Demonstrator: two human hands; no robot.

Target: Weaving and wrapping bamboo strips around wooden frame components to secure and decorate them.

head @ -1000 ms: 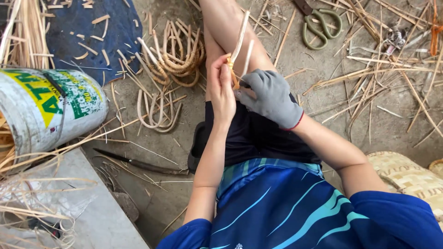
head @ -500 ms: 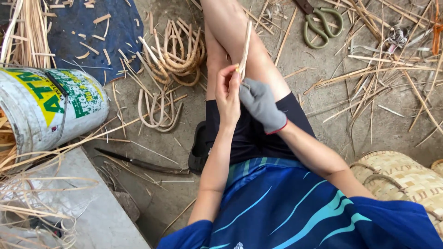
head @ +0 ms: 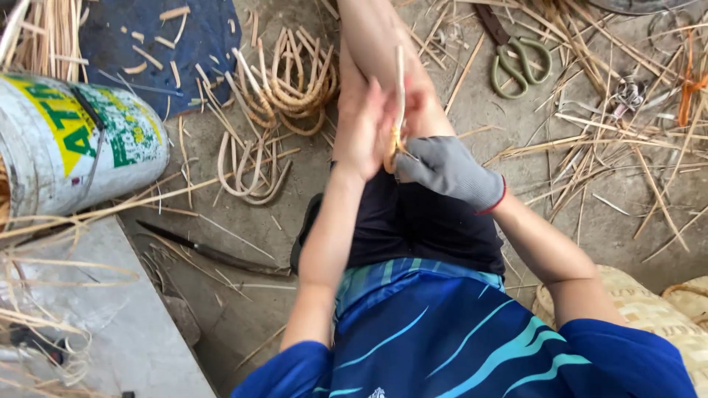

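My bare left hand (head: 360, 131) and my grey-gloved right hand (head: 445, 171) meet over my knee. Both pinch a thin pale cane strip (head: 400, 82) that stands nearly upright between them, its lower end curling at my fingertips. The left hand's fingers wrap the strip from the left, while the gloved fingers grip its base from the right. My bare leg runs up the view behind the hands. Whether the glove hides a tool I cannot tell.
A white bucket (head: 70, 147) with green and yellow print lies at the left beside a grey slab (head: 110, 324). Coiled cane loops (head: 291, 81), a blue cloth (head: 147, 33), green-handled scissors (head: 520, 63), a dark knife (head: 214, 254) and a woven basket (head: 649, 309) lie around me among scattered strips.
The strip stood slanted and forked above my hands; now a single, shorter length shows, nearly upright. My gloved hand has slid slightly down and to the right.
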